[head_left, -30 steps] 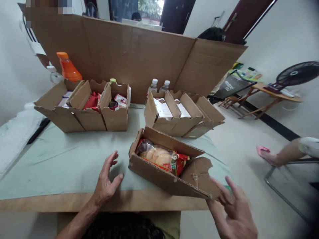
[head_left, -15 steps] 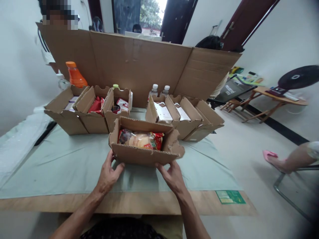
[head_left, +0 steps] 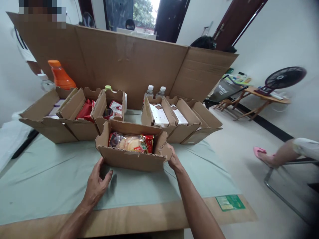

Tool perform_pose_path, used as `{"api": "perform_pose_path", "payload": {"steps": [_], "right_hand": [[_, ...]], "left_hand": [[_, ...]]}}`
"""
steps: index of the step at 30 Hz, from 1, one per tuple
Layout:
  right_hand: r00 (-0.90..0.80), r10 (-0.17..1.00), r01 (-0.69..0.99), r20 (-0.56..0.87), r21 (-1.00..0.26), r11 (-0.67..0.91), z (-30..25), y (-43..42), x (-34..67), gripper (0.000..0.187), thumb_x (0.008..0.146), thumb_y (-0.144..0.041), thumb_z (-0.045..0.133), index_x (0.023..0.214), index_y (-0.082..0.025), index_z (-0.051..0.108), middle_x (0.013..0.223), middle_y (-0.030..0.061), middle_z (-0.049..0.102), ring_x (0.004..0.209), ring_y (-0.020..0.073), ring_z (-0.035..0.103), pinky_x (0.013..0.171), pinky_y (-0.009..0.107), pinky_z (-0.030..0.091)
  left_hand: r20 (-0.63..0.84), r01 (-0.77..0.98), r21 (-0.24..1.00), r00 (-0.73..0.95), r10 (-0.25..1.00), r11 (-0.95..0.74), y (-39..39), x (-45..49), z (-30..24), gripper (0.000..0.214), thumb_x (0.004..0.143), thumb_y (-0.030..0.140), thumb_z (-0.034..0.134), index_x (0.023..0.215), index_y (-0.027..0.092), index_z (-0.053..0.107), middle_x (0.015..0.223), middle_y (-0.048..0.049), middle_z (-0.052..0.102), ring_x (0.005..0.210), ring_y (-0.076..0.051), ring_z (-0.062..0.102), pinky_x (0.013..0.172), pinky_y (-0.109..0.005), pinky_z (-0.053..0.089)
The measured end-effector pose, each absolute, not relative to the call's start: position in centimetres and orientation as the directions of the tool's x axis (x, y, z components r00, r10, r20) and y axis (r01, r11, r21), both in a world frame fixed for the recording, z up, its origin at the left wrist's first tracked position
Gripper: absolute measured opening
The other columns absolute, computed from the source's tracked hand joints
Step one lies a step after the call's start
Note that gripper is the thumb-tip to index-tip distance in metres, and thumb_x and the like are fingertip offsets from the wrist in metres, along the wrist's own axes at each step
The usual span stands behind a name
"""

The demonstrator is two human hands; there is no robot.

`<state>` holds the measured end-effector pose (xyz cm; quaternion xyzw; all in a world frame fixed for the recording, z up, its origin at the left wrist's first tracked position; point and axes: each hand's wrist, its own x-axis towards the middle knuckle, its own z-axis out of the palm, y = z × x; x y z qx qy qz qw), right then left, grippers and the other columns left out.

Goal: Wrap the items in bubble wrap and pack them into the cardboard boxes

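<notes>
An open cardboard box stands on the green table cloth, with a red and clear snack bag lying inside it. My right hand grips the box's torn right end, fingers partly hidden behind the flap. My left hand rests open on the cloth at the box's front left corner, its fingertips touching the wall. The box sits just in front of two rows of similar boxes.
Three cardboard boxes stand at the back left and three more at the back right, holding packets. An orange bottle and water bottles stand before a tall cardboard screen. A person's leg and a fan are to the right.
The box has slid from the table's right front edge to the left and away from me. My right hand moved onto its right end; my left hand shifted to its front left corner.
</notes>
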<state>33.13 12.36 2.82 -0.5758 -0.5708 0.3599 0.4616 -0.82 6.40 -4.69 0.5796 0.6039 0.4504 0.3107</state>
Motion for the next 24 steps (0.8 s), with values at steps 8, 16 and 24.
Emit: {"api": "perform_pose_path", "payload": {"steps": [8, 16, 24], "right_hand": [[0.06, 0.996, 0.361, 0.07, -0.931, 0.043, 2.2, 9.1, 33.4, 0.045, 0.084, -0.056, 0.061, 0.107, -0.019, 0.074, 0.103, 0.0098, 0.077, 0.095, 0.0284, 0.069, 0.089, 0.043, 0.057], [0.072, 0.992, 0.529, 0.1, -0.847, 0.047, 1.9, 3.3, 29.7, 0.052, 0.082, -0.04, 0.063, 0.129, -0.018, 0.061, 0.117, 0.0114, 0.072, 0.101, 0.0263, 0.068, 0.09, 0.041, 0.056], [0.199, 0.977, 0.505, 0.081, -0.862, -0.032, 1.2, 5.7, 30.8, 0.048, 0.087, -0.047, 0.054, 0.12, -0.014, 0.063, 0.111, 0.0145, 0.075, 0.096, 0.027, 0.072, 0.082, 0.041, 0.058]], "left_hand": [[0.123, 0.427, 0.902, -0.121, 0.985, -0.061, 5.6, -1.3, -4.0, 0.065, 0.088, 0.048, 0.062, 0.145, 0.019, 0.05, 0.143, -0.0185, 0.061, 0.133, -0.034, 0.059, 0.111, -0.054, 0.049], [0.055, 0.314, 0.949, -0.147, 0.988, -0.006, 7.3, 0.8, -0.6, 0.069, 0.083, 0.049, 0.064, 0.143, 0.018, 0.051, 0.13, -0.0146, 0.067, 0.1, -0.026, 0.073, 0.082, -0.038, 0.061], [0.06, 0.324, 0.945, -0.021, 0.998, -0.05, 8.0, 2.7, -1.0, 0.077, 0.081, 0.042, 0.063, 0.151, 0.015, 0.045, 0.142, -0.018, 0.062, 0.127, -0.031, 0.063, 0.107, -0.048, 0.052]]}}
